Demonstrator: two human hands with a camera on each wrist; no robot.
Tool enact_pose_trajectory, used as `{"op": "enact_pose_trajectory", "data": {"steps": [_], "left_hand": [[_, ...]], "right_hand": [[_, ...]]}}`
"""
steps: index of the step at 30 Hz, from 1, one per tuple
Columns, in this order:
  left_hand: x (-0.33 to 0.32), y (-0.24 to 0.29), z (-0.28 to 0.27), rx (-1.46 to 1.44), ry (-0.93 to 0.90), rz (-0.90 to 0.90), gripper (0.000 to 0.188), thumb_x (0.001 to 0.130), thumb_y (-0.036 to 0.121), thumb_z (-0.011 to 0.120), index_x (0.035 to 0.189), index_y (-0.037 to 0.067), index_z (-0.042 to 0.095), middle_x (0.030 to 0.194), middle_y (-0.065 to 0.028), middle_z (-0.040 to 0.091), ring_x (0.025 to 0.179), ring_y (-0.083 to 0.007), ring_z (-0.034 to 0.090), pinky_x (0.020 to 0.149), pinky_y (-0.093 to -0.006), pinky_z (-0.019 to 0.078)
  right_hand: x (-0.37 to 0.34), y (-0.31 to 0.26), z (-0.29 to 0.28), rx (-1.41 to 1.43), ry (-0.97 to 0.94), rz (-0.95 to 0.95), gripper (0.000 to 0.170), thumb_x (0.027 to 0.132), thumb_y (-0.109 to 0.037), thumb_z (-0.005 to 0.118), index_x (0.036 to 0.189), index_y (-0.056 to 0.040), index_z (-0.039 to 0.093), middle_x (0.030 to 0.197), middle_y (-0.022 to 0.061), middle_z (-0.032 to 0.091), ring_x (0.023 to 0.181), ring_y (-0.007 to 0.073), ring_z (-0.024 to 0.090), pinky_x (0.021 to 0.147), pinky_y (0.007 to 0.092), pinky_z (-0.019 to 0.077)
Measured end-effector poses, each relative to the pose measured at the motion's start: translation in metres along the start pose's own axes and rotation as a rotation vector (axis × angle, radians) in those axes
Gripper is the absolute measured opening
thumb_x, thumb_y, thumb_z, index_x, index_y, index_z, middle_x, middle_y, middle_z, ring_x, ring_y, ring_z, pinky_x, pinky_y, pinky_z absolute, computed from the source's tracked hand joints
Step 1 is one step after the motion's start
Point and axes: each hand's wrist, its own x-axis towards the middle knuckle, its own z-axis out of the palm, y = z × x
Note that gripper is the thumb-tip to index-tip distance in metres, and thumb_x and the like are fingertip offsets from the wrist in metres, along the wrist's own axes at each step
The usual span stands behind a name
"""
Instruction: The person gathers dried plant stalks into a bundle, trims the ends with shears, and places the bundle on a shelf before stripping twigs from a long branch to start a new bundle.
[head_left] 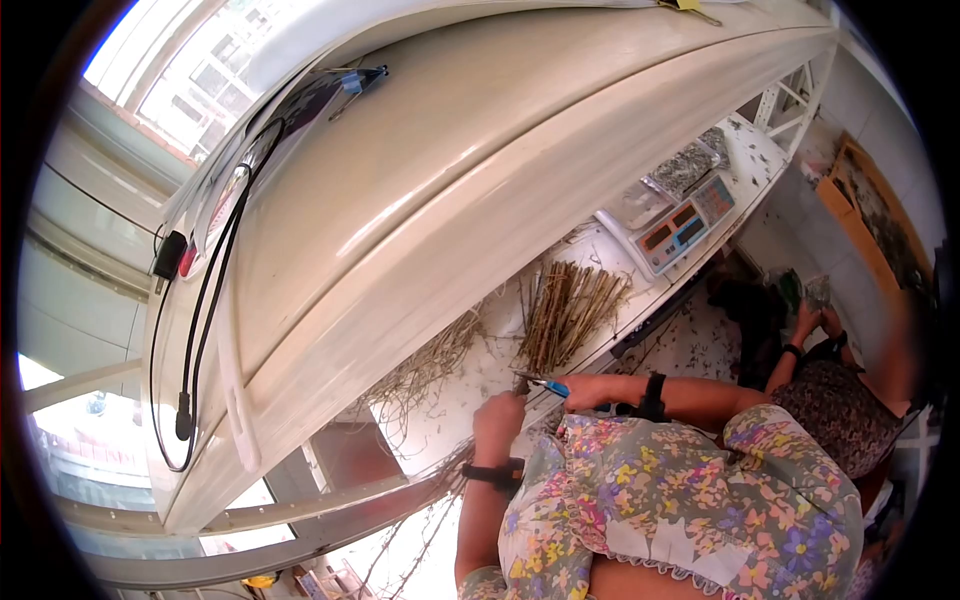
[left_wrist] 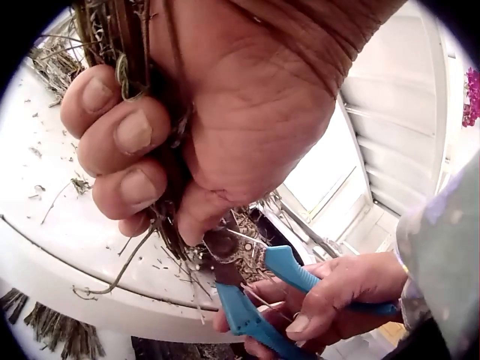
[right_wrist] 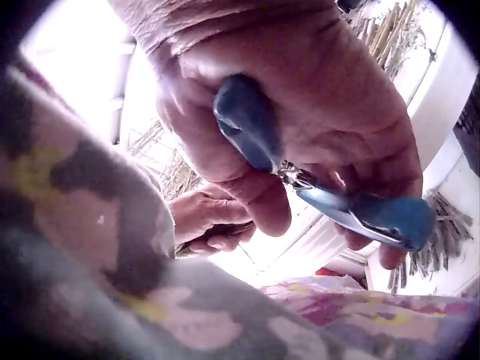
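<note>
My left hand (head_left: 498, 420) grips a bundle of dried stems (left_wrist: 112, 30), fingers wrapped round it, with stem ends poking out below the thumb in the left wrist view. My right hand (head_left: 588, 392) holds pruning shears (left_wrist: 244, 315) with blue handles. In the right wrist view the shears' handles (right_wrist: 386, 217) stand spread apart, one against the palm and thumb, the other along the fingers. The blades are right at the stem ends below my left thumb, partly hidden by them in the left wrist view.
A pile of cut stems (head_left: 570, 310) lies on the white table, with thin tangled stems (head_left: 440, 350) to its left. A digital scale (head_left: 680, 230) stands farther back. A broad cream panel (head_left: 400, 180) overhangs the table. Another person (head_left: 840, 400) works at the right.
</note>
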Motion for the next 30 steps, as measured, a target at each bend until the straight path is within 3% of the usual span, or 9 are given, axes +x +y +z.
{"op": "enact_pose_trajectory", "data": {"steps": [3,6,13,15,16,19,23,27,30], "left_hand": [[0.0,0.002,-0.005,0.012,-0.014,0.006,0.031,0.087,0.032,0.049,0.077,0.006,0.063,0.074,-0.0144,0.063,0.071,-0.0343,0.061,0.062,-0.0456,0.0486],[0.0,0.0,-0.004,0.01,-0.016,-0.007,0.03,0.087,0.031,0.049,0.077,0.006,0.063,0.075,-0.0136,0.063,0.072,-0.0342,0.061,0.062,-0.0453,0.0489],[-0.004,-0.015,0.002,-0.126,-0.026,0.05,0.04,0.087,0.039,0.047,0.083,0.002,0.06,0.085,-0.0192,0.062,0.083,-0.0374,0.058,0.068,-0.0494,0.0457],[-0.007,-0.021,0.008,-0.153,0.068,0.024,0.034,0.088,0.034,0.047,0.079,0.004,0.061,0.078,-0.0147,0.062,0.073,-0.0339,0.06,0.064,-0.0445,0.0469],[-0.008,-0.024,0.01,-0.166,0.115,0.01,0.031,0.088,0.031,0.047,0.078,0.005,0.062,0.074,-0.0124,0.062,0.068,-0.0321,0.061,0.062,-0.0421,0.0475],[0.002,-0.04,0.014,-0.677,-0.21,-0.294,0.034,0.087,0.034,0.049,0.08,0.003,0.062,0.068,-0.0128,0.061,0.06,-0.0306,0.058,0.058,-0.0407,0.0455],[-0.007,-0.042,0.007,-1.085,-0.218,-0.359,0.04,0.085,0.04,0.052,0.063,0.007,0.048,0.053,0.0012,0.043,0.044,-0.0088,0.037,0.039,-0.025,0.0285],[-0.012,-0.038,-0.001,-1.168,-0.189,-0.344,0.033,0.086,0.037,0.052,0.069,0.009,0.048,0.054,0.0036,0.041,0.045,-0.0058,0.033,0.039,-0.022,0.0244],[-0.009,-0.038,0.009,-1.122,-0.147,-0.302,0.032,0.087,0.035,0.05,0.076,0.005,0.05,0.057,0.0003,0.045,0.049,-0.0094,0.04,0.043,-0.0256,0.0303]], "right_hand": [[-0.023,-0.039,-0.016,-0.034,-0.066,0.136,0.02,0.066,-0.013,0.059,0.08,0.0006,0.053,0.072,0.0155,0.059,0.064,0.0278,0.058,0.054,0.0423,0.0423],[0.0,-0.007,-0.003,-0.262,0.031,0.027,0.024,0.063,-0.013,0.06,0.083,-0.0011,0.053,0.07,0.0156,0.059,0.057,0.029,0.058,0.051,0.042,0.0435],[-0.015,-0.011,-0.011,0.045,-0.073,0.115,0.014,0.068,-0.011,0.06,0.076,-0.0015,0.054,0.065,0.0126,0.057,0.058,0.0227,0.057,0.051,0.0367,0.0434],[-0.023,-0.003,-0.01,0.27,-0.062,0.043,0.012,0.071,-0.009,0.06,0.07,0.0,0.053,0.059,0.0092,0.055,0.051,0.0204,0.055,0.046,0.0335,0.0419],[-0.024,0.0,-0.011,0.278,-0.098,0.044,0.013,0.07,-0.01,0.062,0.073,-0.0001,0.053,0.06,0.008,0.055,0.052,0.0193,0.054,0.047,0.0327,0.0422],[-0.029,0.004,-0.011,0.284,-0.162,0.028,0.019,0.071,-0.012,0.064,0.083,-0.0005,0.054,0.064,0.0054,0.055,0.053,0.0164,0.052,0.051,0.0304,0.0432],[-0.032,0.015,-0.008,0.234,-0.146,-0.111,0.031,0.072,-0.01,0.064,0.099,-0.0007,0.052,0.07,0.0053,0.054,0.056,0.0133,0.051,0.054,0.0297,0.0435],[-0.058,-0.012,-0.02,0.609,-0.175,0.005,0.037,0.076,-0.009,0.064,0.108,-0.0004,0.048,0.071,0.005,0.053,0.056,0.0122,0.049,0.053,0.0304,0.0425],[-0.06,-0.029,-0.024,0.6,0.008,-0.059,0.039,0.077,-0.011,0.067,0.109,-0.0003,0.046,0.07,0.0058,0.053,0.054,0.012,0.048,0.051,0.0309,0.042]]}}
